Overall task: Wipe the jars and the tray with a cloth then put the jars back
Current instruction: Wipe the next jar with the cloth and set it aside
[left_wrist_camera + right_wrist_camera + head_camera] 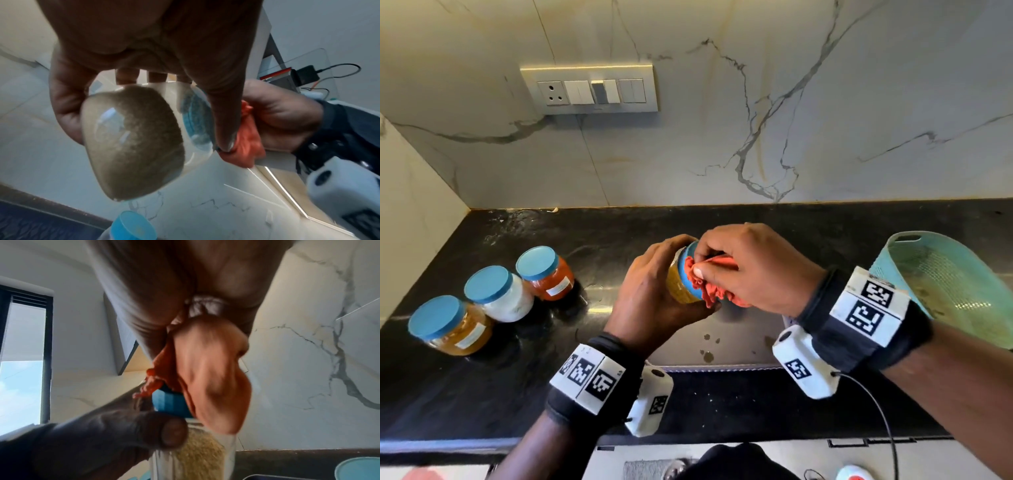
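Note:
My left hand [650,294] grips a glass jar [679,287] of yellow grains above the black counter, tilted with its blue lid [686,274] towards the right. My right hand [739,267] pinches a bunched orange-red cloth [712,291] and presses it against that lid. The left wrist view shows the jar [133,142] from below, with the cloth [246,146] beside my thumb. In the right wrist view the cloth [211,378] covers the lid [170,402]. Three more blue-lidded jars stand at left: amber [448,325], white [498,291], orange-red [546,272].
A teal perforated basket [945,274] lies tipped at the right, behind my right wrist. Below my hands is a shiny grey flat surface [739,346] with brown spots. The marble wall with a switch panel [589,89] closes off the back of the counter.

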Available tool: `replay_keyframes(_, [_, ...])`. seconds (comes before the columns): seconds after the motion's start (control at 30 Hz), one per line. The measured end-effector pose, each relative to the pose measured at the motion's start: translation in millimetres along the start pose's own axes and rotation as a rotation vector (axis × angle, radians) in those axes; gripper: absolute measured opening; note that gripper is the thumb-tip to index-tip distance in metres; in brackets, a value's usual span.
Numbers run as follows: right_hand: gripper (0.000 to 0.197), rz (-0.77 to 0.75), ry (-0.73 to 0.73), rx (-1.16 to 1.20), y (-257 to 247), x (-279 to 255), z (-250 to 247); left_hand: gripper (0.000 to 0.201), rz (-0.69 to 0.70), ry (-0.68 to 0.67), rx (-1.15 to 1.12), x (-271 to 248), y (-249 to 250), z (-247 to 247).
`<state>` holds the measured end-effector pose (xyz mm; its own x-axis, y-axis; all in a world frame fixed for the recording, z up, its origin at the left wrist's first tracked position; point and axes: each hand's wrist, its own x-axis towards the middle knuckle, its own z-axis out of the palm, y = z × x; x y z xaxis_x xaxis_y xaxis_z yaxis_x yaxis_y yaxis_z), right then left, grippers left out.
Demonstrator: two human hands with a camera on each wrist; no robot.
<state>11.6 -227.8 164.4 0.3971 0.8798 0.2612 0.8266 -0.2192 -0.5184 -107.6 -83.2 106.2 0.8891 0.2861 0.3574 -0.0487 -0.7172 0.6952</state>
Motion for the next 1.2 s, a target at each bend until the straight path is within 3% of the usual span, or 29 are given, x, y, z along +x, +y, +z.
replay_keyframes(0.07, [0.004, 0.087, 0.007, 0.072, 7.6, -4.1, -5.9, 0.082, -0.177, 0.017, -0.266, 1.2, 0.0, -5.8])
replay_keyframes(0.13, [0.004, 0.236, 0.137, 0.205, 27.2, -8.3, -10.7, 0.083, -0.382, 0.006, -0.637, 3.3, -1.1, -9.7])
replay_keyframes(0.23, [0.011, 0.413, 0.317, 0.528, 44.8, -13.5, -10.2, 0.082, -0.609, -0.093, -0.975, 0.9, -4.5, -11.6])
replay_keyframes(0.33, [0.013, 0.537, 0.41, 0.821, 42.7, -18.3, -2.2, 0.084, -0.667, -0.185, -1.129, 0.0, -1.1, -9.9])
replay_keyframes(0.4, [0.014, 0.586, 0.454, 0.903, 38.7, -21.0, 3.1, 0.055, -0.68, -0.228, -1.19, 1.7, 6.7, -10.7])
replay_keyframes(0.47, [0.015, 0.611, 0.492, 0.949, 35.2, -23.0, 7.2, 0.042, -0.682, -0.237, -1.268, 0.5, 8.4, -11.5])
replay_keyframes(0.57, [0.012, 0.614, 0.526, 0.981, 29.5, -25.6, 9.8, 0.071, -0.586, -0.262, -1.318, -1.4, 4.3, -10.0])
replay_keyframes(0.7, [0.011, 0.495, 0.54, 0.963, 17.0, -21.4, 3.9, 0.078, -0.51, -0.269, -1.252, 0.8, 4.1, -6.7])
replay_keyframes(0.8, [0.017, 0.303, 0.522, 0.7, 7.9, -13.3, -4.3, 0.097, -0.533, -0.186, -1.228, 2.0, 7.9, -2.0])
replay_keyframes(0.97, [0.02, -0.075, 0.468, 0.195, -8.6, -11.5, -1.4, 0.102, -0.483, -0.048, -1.133, 4.0, 16.5, 0.2])
replay_keyframes(1.1, [0.019, -0.229, 0.325, -0.036, -11.8, -31.1, 8.6, 0.103, -0.454, 0.039, -1.131, 4.6, 15.1, -6.6])
replay_keyframes(1.2, [0.02, -0.31, 0.3, -0.202, -14.8, -41.4, 14.9, 0.1, -0.458, 0.035, -1.096, 3.0, 12.4, -10.8])
